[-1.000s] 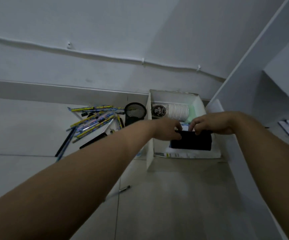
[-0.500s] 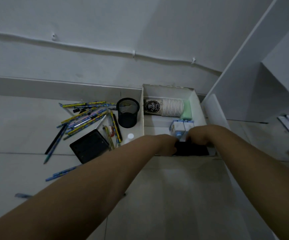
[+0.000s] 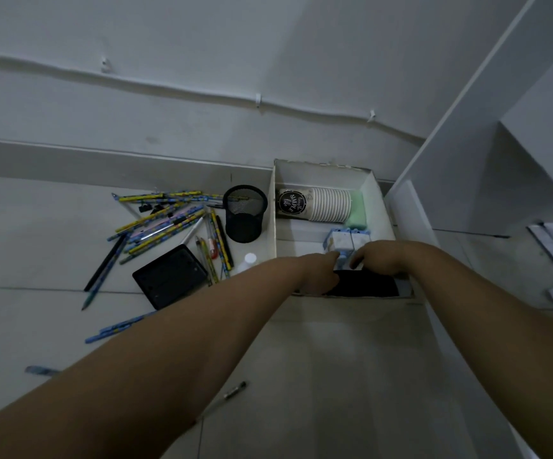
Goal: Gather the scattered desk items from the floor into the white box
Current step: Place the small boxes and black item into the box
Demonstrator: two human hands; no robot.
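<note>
While hands (image 3: 351, 270) grip, black case (image 3: 368, 286) lies crosswise.

The light is dim. A pale tiled floor (image 3: 334, 376) with thin grout lines meets a white wall (image 3: 268, 44) above a plain skirting board (image 3: 103, 160). A white cable (image 3: 169, 89) runs along the wall, held by small clips. White shelving (image 3: 516, 111) stands at the right.

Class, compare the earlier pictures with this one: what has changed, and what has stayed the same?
Both hands, left hand and right hand, lowered the black case from above the white box to its near end. Paper cups, mesh pen holder and pencils stayed put.
</note>
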